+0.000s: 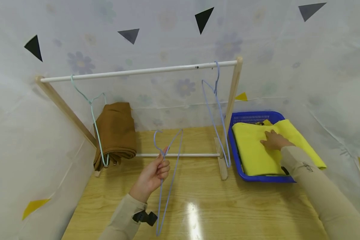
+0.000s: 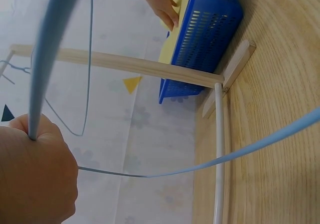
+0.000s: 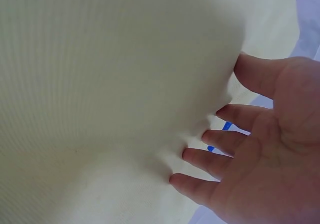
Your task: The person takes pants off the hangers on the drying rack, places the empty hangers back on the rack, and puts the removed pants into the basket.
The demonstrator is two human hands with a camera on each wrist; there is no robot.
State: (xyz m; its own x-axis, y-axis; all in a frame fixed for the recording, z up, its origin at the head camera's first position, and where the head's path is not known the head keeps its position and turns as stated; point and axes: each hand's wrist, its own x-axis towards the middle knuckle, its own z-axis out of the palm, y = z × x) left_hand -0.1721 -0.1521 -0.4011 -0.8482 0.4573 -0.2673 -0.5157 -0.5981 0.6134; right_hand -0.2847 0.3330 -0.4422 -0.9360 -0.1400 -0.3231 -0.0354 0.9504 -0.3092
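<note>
My left hand (image 1: 153, 175) grips a light blue wire clothes hanger (image 2: 46, 54) near the base of its hook. The hanger is held tilted above the table, its hook pointing up and its long triangle hanging down past my wrist. My right hand (image 1: 274, 140) rests on a folded yellow cloth (image 1: 255, 156), which lies in a blue plastic basket (image 1: 246, 178) at the right. In the right wrist view the fingertips (image 3: 192, 154) press against the cloth with the thumb spread apart from them. The lower layers of the cloth are hidden.
A rack with a white rod (image 1: 156, 70) stands at the back. A mint green hanger (image 1: 96, 130) hangs at its left, a blue hanger (image 1: 208, 106) at its right. Folded brown cloth (image 1: 117, 130) sits behind the green hanger. The wooden table (image 1: 228, 206) extends in front.
</note>
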